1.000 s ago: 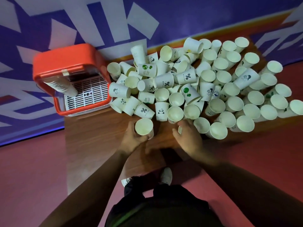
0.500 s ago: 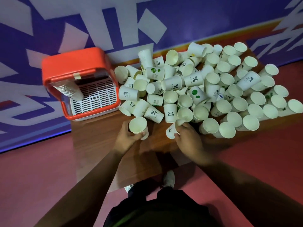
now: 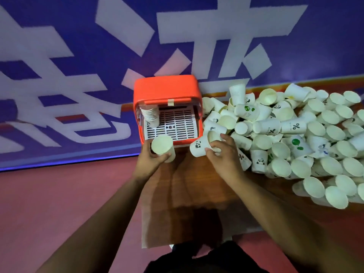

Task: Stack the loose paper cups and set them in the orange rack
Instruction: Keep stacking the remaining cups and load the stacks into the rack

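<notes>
My left hand (image 3: 150, 162) grips a white paper cup (image 3: 162, 146), mouth up, just in front of the orange rack (image 3: 165, 89). My right hand (image 3: 222, 156) grips a cup with a panda print (image 3: 199, 147), lying on its side with its bottom toward the left. A stack of nested cups (image 3: 149, 115) leans inside the rack at its left side, on the white slotted tray (image 3: 177, 125). A big heap of loose cups (image 3: 285, 134) covers the wooden table (image 3: 187, 186) to the right of my right hand.
A blue wall banner with white shapes (image 3: 78, 56) stands right behind the rack and table. Red floor (image 3: 59, 203) lies to the left of and below the table. Bare wood shows between my forearms. My dark trousers (image 3: 206, 259) show at the bottom.
The view swung left, so the rack sits centre and the heap at right. My right hand picked a panda cup out of the heap and carried it left; both hands moved toward the rack.
</notes>
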